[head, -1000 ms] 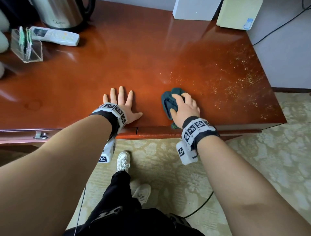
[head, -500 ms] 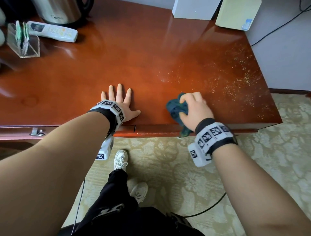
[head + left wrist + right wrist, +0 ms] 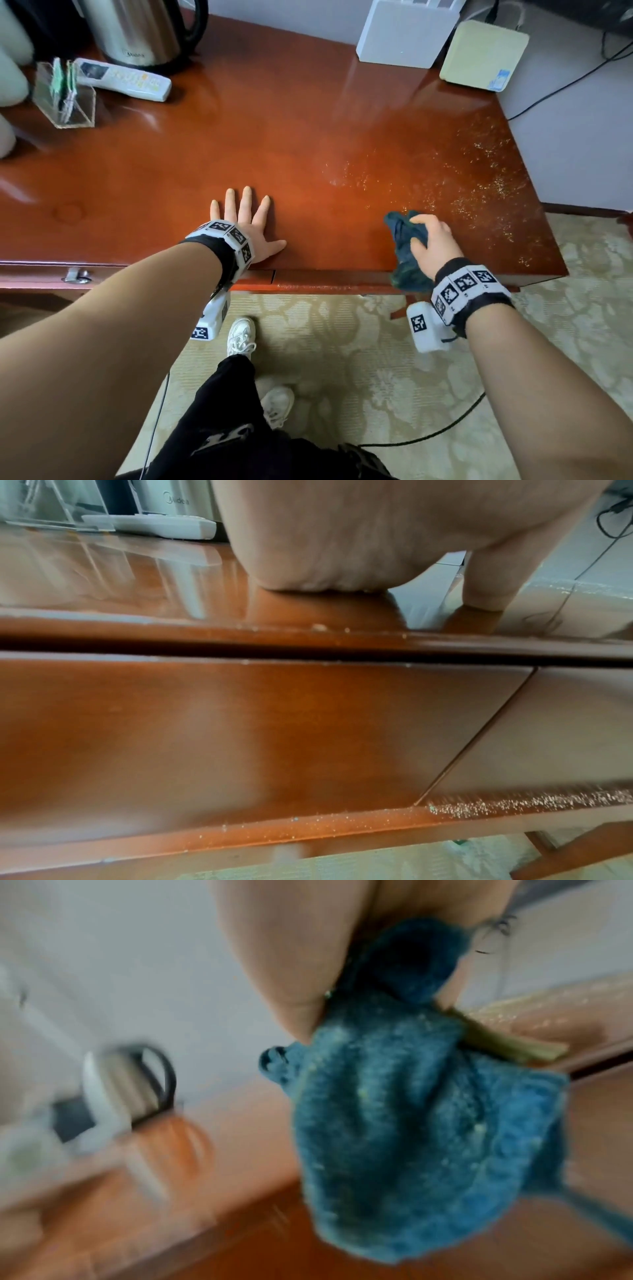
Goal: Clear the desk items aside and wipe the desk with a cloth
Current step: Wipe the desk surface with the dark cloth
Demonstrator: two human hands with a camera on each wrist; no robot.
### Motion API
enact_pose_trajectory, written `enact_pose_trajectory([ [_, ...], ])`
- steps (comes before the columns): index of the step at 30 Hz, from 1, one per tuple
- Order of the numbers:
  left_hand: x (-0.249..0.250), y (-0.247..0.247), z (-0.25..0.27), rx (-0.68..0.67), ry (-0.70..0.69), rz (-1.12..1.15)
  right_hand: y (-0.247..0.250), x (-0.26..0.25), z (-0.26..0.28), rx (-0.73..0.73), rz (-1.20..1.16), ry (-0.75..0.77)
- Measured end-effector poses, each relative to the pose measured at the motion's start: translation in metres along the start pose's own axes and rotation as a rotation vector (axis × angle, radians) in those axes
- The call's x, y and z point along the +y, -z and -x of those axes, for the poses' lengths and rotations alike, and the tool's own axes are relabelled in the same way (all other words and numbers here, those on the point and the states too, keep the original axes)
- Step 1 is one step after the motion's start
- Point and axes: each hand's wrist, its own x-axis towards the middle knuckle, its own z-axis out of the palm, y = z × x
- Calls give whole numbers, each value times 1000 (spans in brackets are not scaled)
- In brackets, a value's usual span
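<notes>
The right hand [image 3: 433, 245] grips the cloth [image 3: 407, 253] at the desk [image 3: 274, 144] front edge; cloth hangs below the fingers. Left hand [image 3: 246, 226] lies flat on the desk.

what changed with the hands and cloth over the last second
The right hand slid right along the desk's front edge toward the gritty patch, going from pressing the cloth flat to gripping it bunched, part of it now hanging over the edge. The left hand stayed flat on the desk. The kettle, remote and clear holder have not moved.
</notes>
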Motion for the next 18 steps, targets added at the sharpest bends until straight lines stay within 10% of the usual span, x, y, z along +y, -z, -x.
enact_pose_trajectory([
  [4,0,13,0,-49,0,20,19,-36,-13,-25,-380,15],
  [10,3,48,-30,22,-33,160,0,-65,-47,118,27,62],
  [15,24,57,-56,-35,-57,177,-38,-75,-39,-275,362,323],
  [18,44,60,-64,-66,-23,140,-42,-63,-55,-258,387,393],
])
